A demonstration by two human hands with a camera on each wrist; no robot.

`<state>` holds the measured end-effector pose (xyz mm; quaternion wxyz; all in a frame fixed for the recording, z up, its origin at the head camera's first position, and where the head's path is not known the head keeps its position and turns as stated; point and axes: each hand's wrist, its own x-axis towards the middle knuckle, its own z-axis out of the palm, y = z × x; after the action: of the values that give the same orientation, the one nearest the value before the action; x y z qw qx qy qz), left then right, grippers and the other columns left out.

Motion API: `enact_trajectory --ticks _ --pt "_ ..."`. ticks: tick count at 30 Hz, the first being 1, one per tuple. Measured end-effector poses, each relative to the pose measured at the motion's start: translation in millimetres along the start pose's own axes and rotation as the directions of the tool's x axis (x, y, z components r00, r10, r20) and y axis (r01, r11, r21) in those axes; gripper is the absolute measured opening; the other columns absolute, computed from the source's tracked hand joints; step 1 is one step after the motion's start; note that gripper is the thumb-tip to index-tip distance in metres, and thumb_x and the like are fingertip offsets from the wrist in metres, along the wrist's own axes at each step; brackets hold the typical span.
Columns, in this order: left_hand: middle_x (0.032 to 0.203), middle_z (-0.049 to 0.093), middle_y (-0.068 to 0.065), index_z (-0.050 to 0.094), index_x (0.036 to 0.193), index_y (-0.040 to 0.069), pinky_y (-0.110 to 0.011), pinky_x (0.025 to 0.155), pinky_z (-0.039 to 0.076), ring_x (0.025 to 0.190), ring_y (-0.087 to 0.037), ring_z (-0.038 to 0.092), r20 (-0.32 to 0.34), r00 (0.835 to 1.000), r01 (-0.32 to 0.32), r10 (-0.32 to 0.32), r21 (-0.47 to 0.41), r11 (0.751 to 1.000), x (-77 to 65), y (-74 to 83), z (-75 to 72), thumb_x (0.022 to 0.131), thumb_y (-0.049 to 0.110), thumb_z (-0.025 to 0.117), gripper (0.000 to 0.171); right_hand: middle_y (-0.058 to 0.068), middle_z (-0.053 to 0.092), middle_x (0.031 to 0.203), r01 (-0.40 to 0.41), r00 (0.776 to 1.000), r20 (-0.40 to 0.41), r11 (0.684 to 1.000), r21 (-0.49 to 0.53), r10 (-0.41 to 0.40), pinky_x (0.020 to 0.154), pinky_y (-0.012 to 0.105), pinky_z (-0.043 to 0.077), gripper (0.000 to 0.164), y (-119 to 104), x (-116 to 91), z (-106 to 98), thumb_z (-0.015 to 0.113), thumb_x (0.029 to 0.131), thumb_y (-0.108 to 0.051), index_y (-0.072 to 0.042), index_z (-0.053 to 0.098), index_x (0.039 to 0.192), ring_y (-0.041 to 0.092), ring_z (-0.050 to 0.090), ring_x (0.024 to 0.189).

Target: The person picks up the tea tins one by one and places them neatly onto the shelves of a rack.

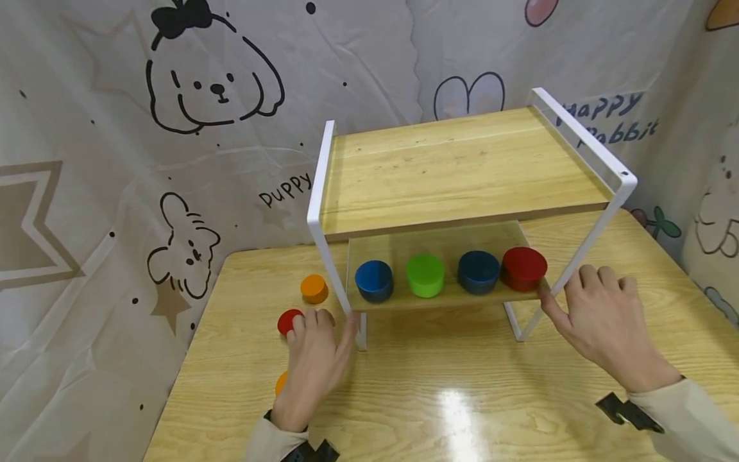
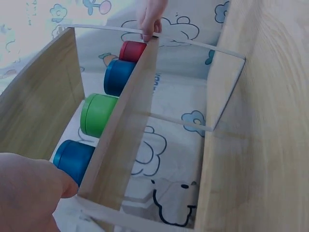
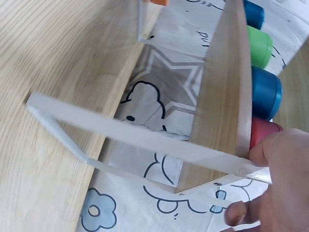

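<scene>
A two-tier shelf rack (image 1: 462, 170) with wooden boards and white metal side frames stands on the table. On its lower board (image 1: 398, 245) a blue round tub (image 1: 374, 282), a green tub (image 1: 425, 277), a dark blue tub (image 1: 478, 274) and a red tub (image 1: 524, 270) sit in a row. My left hand (image 1: 314, 359) grips the left side frame at the lower board's end, its thumb beside the blue tub in the left wrist view. At the opposite end my right hand (image 1: 606, 321) holds the right frame, thumb close by the red tub and fingers on the outer side.
Left of the rack, an orange round piece (image 1: 314, 289), a red one (image 1: 287, 321) and another orange one (image 1: 281, 383), partly behind my left hand, lie on the wooden table (image 1: 427, 417). A printed cloth (image 1: 358, 64) hangs behind the table.
</scene>
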<state>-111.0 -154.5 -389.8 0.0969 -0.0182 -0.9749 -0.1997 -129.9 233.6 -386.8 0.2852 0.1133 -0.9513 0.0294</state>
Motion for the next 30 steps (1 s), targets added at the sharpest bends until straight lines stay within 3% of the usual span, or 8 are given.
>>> enact_trajectory --ticks 3,7,10,16,25,30 --pt "0.084 0.043 -0.01 0.052 0.088 0.0 -0.036 0.069 0.025 0.08 -0.028 0.035 0.045 0.999 0.029 -0.029 0.007 1.0 -6.6 -9.3 -2.6 0.098 0.047 0.043 0.048 0.009 0.034 0.061 0.006 1.0 0.014 1.0 -0.024 -0.005 0.05 0.037 0.023 0.055 2.6 1.0 2.0 0.042 0.093 -0.05 -0.008 0.037 0.057 0.028 0.032 0.054" --pt "0.087 0.04 -0.012 0.048 0.092 0.0 -0.037 0.07 0.025 0.084 -0.03 0.034 0.108 0.991 0.08 -0.083 0.035 0.996 -8.4 -31.2 -0.1 0.098 0.047 0.043 0.048 0.008 0.036 0.064 -0.012 0.994 0.105 1.0 0.024 0.009 0.051 0.035 0.023 0.05 4.5 0.7 3.0 0.046 0.095 -0.044 -0.009 0.042 0.06 0.026 0.033 0.056" --pt "0.089 0.039 -0.014 0.045 0.091 -0.001 -0.038 0.07 0.025 0.085 -0.032 0.033 0.12 0.986 0.111 -0.119 0.068 0.991 -7.5 -51.2 4.4 0.097 0.045 0.046 0.046 0.008 0.04 0.067 -0.024 0.987 0.162 0.996 0.086 0.01 0.052 0.032 0.023 0.044 6.0 0.4 4.1 0.047 0.097 -0.04 -0.01 0.047 0.065 0.025 0.034 0.058" --pt "0.1 0.041 -0.02 0.048 0.104 -0.006 -0.044 0.075 0.029 0.095 -0.038 0.034 0.115 0.981 0.144 -0.156 0.107 0.984 -10.4 -81.3 8.8 0.093 0.05 0.05 0.057 0.008 0.043 0.069 0.0 0.985 0.171 0.99 0.139 -0.024 0.053 0.03 0.024 0.039 8.5 1.5 7.3 0.044 0.099 -0.035 -0.01 0.045 0.07 0.025 0.036 0.062" --pt "0.111 0.045 -0.023 0.049 0.119 -0.008 -0.046 0.076 0.033 0.099 -0.039 0.038 0.169 0.966 0.179 -0.196 0.11 0.978 -24.4 -95.1 18.0 0.091 0.051 0.054 0.066 0.008 0.044 0.068 -0.014 0.985 0.173 0.986 0.166 -0.015 0.054 0.031 0.025 0.04 8.2 1.4 9.2 0.044 0.1 -0.035 -0.009 0.046 0.07 0.027 0.039 0.064" --pt "0.119 0.045 -0.026 0.047 0.125 -0.01 -0.051 0.08 0.035 0.107 -0.043 0.039 0.204 0.946 0.232 -0.251 0.112 0.966 -38.0 -95.9 22.4 0.089 0.051 0.057 0.071 0.009 0.044 0.068 -0.01 0.987 0.161 0.985 0.173 -0.018 0.053 0.031 0.025 0.041 7.7 2.4 10.7 0.044 0.1 -0.036 -0.008 0.047 0.07 0.027 0.039 0.063"
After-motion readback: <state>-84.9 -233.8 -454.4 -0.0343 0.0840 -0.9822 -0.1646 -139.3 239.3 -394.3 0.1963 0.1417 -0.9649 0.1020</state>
